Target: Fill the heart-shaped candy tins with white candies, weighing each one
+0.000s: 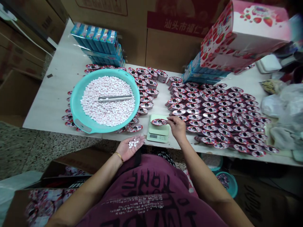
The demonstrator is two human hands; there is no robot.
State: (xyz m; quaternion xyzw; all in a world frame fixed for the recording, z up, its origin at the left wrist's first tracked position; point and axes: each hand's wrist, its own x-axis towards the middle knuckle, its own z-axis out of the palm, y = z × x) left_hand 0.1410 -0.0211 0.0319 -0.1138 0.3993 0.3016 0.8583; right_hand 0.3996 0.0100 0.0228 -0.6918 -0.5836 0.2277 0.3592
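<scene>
At the near edge of the table, holds loose white pieces on the left hand, palm up, fingers uncurled. Pinches one end of a small pack with the right hand, over the scale; cannot tell if touching it. Has a basin to the left, other packs to the right.

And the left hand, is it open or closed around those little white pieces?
Open: the left hand is palm up and not curled into a fist, and the white pieces lie in plain view on it.
</scene>
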